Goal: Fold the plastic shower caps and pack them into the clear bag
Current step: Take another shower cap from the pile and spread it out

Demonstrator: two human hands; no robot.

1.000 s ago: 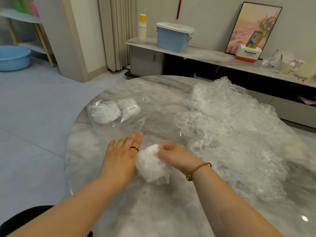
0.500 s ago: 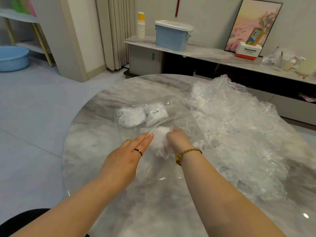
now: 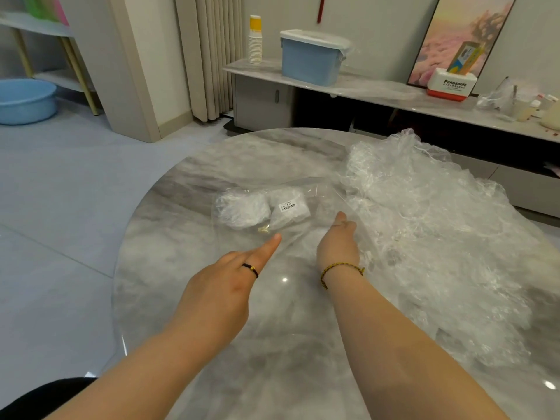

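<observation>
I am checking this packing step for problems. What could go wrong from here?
1. Only one fingertip of the left hand seems to steady the clear bag, so it may slide on the glossy table.
2. The right hand reaches into the bag's mouth; pulling out could drag the folded caps along or snag the loose pile beside it.
</observation>
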